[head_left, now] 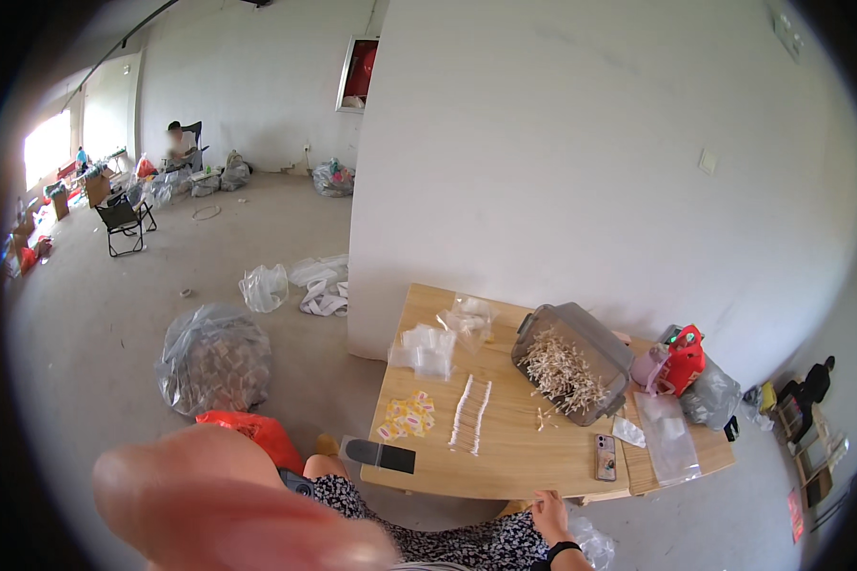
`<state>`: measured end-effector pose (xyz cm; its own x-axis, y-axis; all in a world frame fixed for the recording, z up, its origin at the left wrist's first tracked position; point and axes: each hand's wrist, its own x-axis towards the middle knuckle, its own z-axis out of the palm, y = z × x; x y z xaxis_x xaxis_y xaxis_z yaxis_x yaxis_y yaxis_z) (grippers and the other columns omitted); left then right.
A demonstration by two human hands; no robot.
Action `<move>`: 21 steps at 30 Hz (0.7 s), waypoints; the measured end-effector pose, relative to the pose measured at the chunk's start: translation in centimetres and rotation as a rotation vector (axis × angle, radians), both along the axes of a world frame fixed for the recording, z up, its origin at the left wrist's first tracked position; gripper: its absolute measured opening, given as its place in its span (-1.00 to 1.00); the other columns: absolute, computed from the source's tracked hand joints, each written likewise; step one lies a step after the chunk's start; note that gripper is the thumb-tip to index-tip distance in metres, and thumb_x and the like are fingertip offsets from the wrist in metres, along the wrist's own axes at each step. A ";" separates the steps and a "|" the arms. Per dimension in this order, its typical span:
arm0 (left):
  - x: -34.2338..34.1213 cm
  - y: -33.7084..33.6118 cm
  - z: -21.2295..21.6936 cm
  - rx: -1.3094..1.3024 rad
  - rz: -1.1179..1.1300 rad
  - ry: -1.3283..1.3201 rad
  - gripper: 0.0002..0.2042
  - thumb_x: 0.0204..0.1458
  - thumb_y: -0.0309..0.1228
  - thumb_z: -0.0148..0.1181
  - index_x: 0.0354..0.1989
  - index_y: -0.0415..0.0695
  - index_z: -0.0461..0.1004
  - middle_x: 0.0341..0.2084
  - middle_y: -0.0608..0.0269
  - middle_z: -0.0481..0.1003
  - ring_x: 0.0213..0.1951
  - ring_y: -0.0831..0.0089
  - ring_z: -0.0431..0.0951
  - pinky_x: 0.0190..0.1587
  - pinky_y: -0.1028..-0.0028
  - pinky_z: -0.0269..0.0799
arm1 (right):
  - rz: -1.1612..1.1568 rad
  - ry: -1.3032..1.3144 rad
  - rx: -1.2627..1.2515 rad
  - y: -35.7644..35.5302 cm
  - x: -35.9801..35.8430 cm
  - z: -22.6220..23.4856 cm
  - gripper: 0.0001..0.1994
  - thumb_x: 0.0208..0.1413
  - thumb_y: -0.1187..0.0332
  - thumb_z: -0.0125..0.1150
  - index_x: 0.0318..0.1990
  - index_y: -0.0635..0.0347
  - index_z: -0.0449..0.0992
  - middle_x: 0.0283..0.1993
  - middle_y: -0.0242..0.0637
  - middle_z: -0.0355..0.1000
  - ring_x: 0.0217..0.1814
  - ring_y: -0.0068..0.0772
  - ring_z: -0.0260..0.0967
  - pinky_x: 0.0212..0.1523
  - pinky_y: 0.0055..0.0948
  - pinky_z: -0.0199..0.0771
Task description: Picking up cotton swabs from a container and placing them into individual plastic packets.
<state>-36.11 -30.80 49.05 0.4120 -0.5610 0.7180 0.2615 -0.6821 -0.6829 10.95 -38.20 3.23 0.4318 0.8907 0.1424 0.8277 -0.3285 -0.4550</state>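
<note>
Curling by the table's bare edge (509, 491), right hand (548, 517), like blurred left hand (229, 500), has an unclear grip.

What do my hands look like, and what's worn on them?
Your right hand is bare, with a black band around its wrist and no sleeve showing. Your left hand is a large, rounded blur; no glove shows, but details can't be made out.

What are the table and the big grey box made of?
The table looks like wood or wood-look board, smooth and pale, with faint grain lines. The big grey box is probably plastic, smooth and slightly shiny, with rounded corners.
</note>
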 end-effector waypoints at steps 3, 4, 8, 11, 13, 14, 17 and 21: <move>0.2 -0.3 -0.7 -0.016 0.036 -0.079 -0.48 0.12 0.01 0.14 0.24 0.59 0.10 -0.02 0.45 0.27 -0.01 0.48 0.26 0.05 -0.02 0.20 | 0.002 -0.033 0.062 -0.6 0.3 -0.1 -0.76 0.00 0.39 0.19 -0.13 0.15 0.54 -0.01 -0.11 0.43 0.04 0.01 0.38 0.03 -0.16 0.41; 0.4 -0.5 -0.9 -0.020 0.045 -0.104 -0.50 0.10 0.02 0.15 0.22 0.56 0.15 -0.02 0.46 0.28 0.00 0.49 0.26 0.06 -0.03 0.18 | 0.000 -0.024 0.074 -0.9 0.4 -0.2 -0.76 -0.02 0.40 0.18 -0.14 0.15 0.54 -0.04 -0.10 0.44 0.03 0.03 0.38 0.02 -0.14 0.41; 0.2 -0.4 -1.7 -0.017 0.063 -0.190 -0.55 0.05 0.08 0.19 0.13 0.46 0.31 -0.04 0.49 0.32 0.04 0.55 0.26 0.12 -0.06 0.12 | 0.003 -0.011 0.109 -1.0 0.3 -0.3 -0.75 -0.05 0.43 0.17 -0.16 0.16 0.54 -0.08 -0.09 0.45 0.00 0.07 0.37 0.00 -0.11 0.42; 0.1 -0.4 -1.1 -0.028 0.071 -0.235 -0.56 0.02 0.11 0.21 0.09 0.42 0.39 -0.05 0.50 0.34 0.05 0.58 0.26 0.15 -0.08 0.08 | 0.037 -0.017 0.118 -0.7 0.2 -0.5 -0.75 -0.07 0.44 0.18 -0.17 0.15 0.54 -0.08 -0.09 0.45 -0.01 0.08 0.38 -0.01 -0.10 0.42; 0.8 -0.7 1.7 0.165 -0.045 0.135 -0.49 0.20 -0.06 0.06 0.32 0.58 0.12 -0.08 0.41 0.26 -0.11 0.47 0.28 0.00 0.12 0.30 | 0.029 -0.003 0.123 -1.0 0.2 -0.4 -0.75 -0.07 0.44 0.18 -0.17 0.15 0.55 -0.09 -0.09 0.45 -0.02 0.07 0.38 -0.01 -0.10 0.42; 1.3 -1.3 1.6 0.167 -0.045 0.135 -0.49 0.20 -0.06 0.06 0.32 0.58 0.12 -0.08 0.41 0.26 -0.11 0.47 0.28 0.00 0.12 0.30 | 0.009 0.006 0.135 -0.9 0.3 -0.3 -0.75 -0.07 0.43 0.18 -0.17 0.14 0.55 -0.09 -0.10 0.45 -0.02 0.06 0.38 -0.01 -0.09 0.42; 2.1 -3.4 0.4 -0.434 -0.121 0.061 -0.75 0.20 -0.04 0.05 0.02 0.33 0.38 -0.16 0.46 0.32 -0.10 0.63 0.31 0.03 0.19 0.31 | -0.011 -0.029 0.125 -0.9 0.4 -0.6 -0.76 -0.07 0.42 0.19 -0.18 0.15 0.55 -0.11 -0.11 0.46 -0.02 0.04 0.38 -0.02 -0.09 0.42; 3.8 -5.4 0.3 -0.590 -0.105 -0.033 -0.79 0.21 0.03 -0.01 -0.21 0.25 0.39 -0.21 0.52 0.33 -0.11 0.76 0.32 0.07 0.16 0.32 | -0.002 -0.043 0.110 -0.7 0.2 -1.0 -0.77 -0.07 0.42 0.19 -0.19 0.14 0.56 -0.12 -0.13 0.47 -0.01 0.02 0.38 -0.04 -0.09 0.41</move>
<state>-32.33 -36.21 49.34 0.3480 -0.0999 0.9321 0.1871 -0.9669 -0.1735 11.19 -38.86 2.19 0.4253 0.8676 0.2576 0.8465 -0.2807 -0.4523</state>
